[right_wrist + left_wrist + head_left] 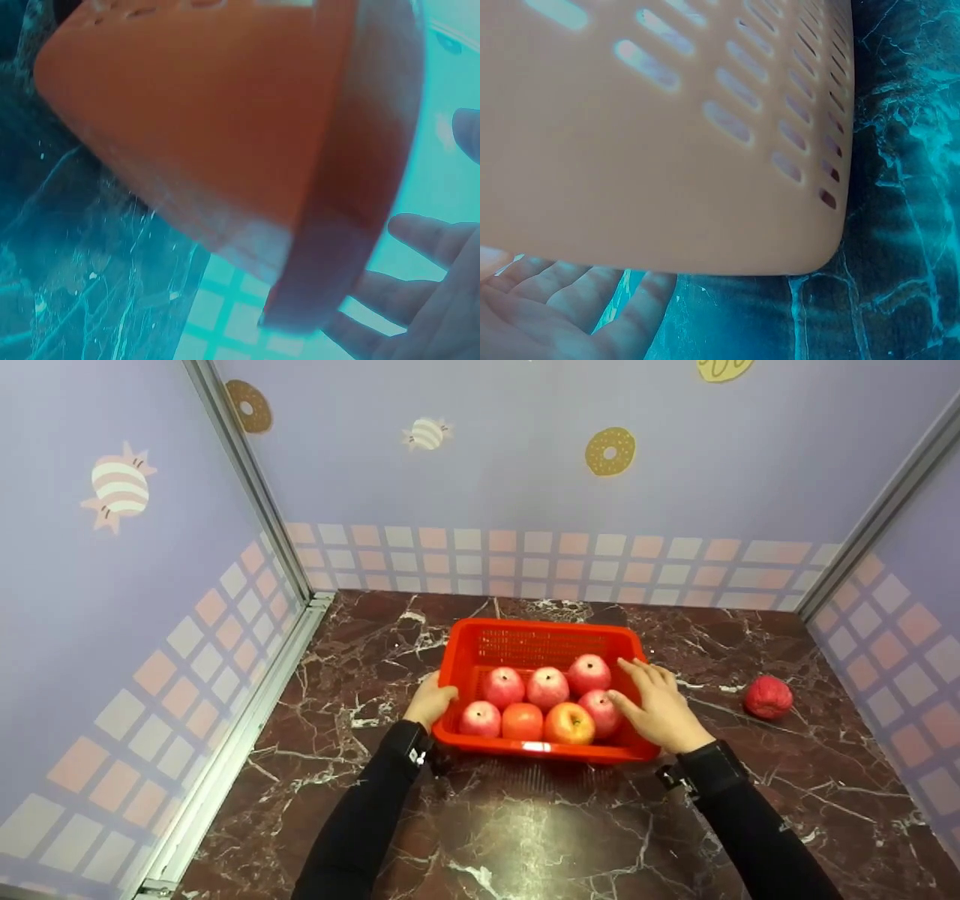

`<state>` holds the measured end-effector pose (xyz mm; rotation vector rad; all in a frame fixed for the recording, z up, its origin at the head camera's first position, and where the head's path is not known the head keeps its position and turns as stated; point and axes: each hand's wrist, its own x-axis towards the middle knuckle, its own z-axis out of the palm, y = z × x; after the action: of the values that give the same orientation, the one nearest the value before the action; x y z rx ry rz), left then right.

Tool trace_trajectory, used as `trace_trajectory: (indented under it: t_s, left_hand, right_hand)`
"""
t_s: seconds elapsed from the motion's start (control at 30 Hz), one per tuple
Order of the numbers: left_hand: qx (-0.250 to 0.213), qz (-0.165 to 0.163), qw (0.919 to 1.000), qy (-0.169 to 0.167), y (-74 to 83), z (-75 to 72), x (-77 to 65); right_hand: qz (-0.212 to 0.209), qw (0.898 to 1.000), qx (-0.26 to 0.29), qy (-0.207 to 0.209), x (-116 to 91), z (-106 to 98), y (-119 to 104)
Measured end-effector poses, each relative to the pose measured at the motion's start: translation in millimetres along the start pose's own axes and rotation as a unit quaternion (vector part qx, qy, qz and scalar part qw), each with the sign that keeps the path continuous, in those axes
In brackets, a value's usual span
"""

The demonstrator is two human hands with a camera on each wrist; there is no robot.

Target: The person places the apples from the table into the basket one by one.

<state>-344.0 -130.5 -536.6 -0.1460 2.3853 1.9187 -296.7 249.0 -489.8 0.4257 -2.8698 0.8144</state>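
A red plastic basket (540,746) stands on the marble tabletop with several pink-red apples (547,688) in it. Beside them lie a smooth orange-red fruit (523,722) and a yellow-orange apple (570,724). My left hand (430,701) grips the basket's left rim, its thumb over the edge and the other fingers outside against the wall, as the left wrist view shows. Over the right rim hovers my right hand (660,709), fingers spread and thumb near the rightmost apple; whether it touches the rim I cannot tell. In the right wrist view its fingers (427,240) are extended beside the rim.
To the right of the basket a wrinkled dark-red fruit (769,697) lies alone on the tabletop (810,787). Patterned panels enclose the surface at the back (510,495), left and right, with a metal rail (232,750) along the left edge.
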Motion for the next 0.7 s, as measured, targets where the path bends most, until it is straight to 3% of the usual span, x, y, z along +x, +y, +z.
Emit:
trace_trajectory:
  t_s: [0.4, 0.7]
  left_hand:
    - [-0.008, -0.011, 0.9999, 0.001, -0.7, -0.3, -1.0]
    - [-0.007, 0.005, 1.0, 0.0, -2.1, -0.1, -0.2]
  right_hand:
    - [0.037, 0.999, 0.002, -0.004, 0.5, -18.6, 18.0]
    - [0.059, 0.998, 0.0, 0.002, 1.8, -29.2, 32.9]
